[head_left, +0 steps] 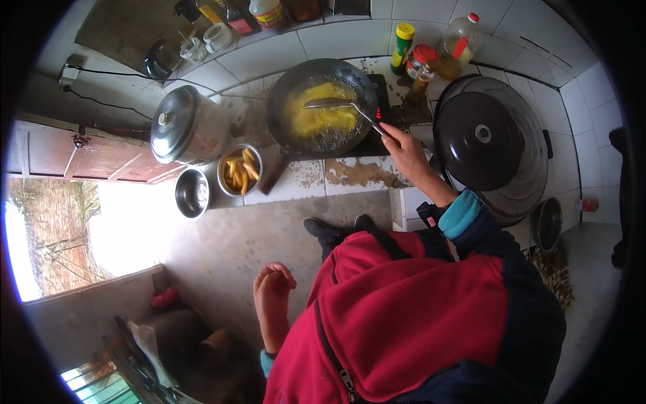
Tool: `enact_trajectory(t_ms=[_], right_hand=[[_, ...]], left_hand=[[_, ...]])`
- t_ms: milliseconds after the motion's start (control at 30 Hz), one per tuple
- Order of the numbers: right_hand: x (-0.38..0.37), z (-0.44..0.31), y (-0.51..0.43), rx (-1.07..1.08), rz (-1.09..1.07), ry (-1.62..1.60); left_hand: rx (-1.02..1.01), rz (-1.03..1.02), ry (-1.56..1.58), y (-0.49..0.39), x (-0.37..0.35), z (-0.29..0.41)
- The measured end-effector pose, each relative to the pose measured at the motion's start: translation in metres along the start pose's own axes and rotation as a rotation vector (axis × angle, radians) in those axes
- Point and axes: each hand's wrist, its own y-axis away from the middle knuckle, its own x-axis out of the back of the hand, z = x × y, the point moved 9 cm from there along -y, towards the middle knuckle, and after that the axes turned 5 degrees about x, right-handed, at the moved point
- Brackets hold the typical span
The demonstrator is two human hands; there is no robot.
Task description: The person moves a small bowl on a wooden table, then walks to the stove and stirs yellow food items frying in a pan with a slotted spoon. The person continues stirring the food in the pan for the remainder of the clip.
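Observation:
My right hand [404, 149] grips the handle of a metal spatula [329, 102], whose blade lies over pale yellow potato strips [328, 121] in bubbling oil. They are in a dark wok [282, 121], its brown handle pointing toward me, on a black induction cooker [381, 93] with red lit digits. My left hand [272, 288] hangs low beside my red jacket, fingers curled and apart, holding nothing that shows. Left of the wok handle stands a metal bowl [221, 177] of golden fried strips [242, 170], and beside it another metal bowl [193, 194] with no food visible inside.
A lidded metal pot [199, 126] stands left on the tiled counter [298, 181]. Behind the cooker are a green container [402, 48], a red-lidded jar [421, 58] and an oil bottle [456, 48]. Large lids [477, 144] lie at the right. A cable [131, 74] runs along the wall.

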Motion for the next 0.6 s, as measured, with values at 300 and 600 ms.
enact_trajectory(t_ms=[300, 600], right_hand=[[-0.022, 0.003, 0.001, -0.032, -0.072, -0.037], [-0.035, 0.008, -0.007, 0.061, -0.068, -0.006]], left_hand=[[-0.004, 0.019, 0.017, 0.004, 0.002, -0.002], [0.005, 0.042, 0.025, 0.006, 0.007, -0.004]])
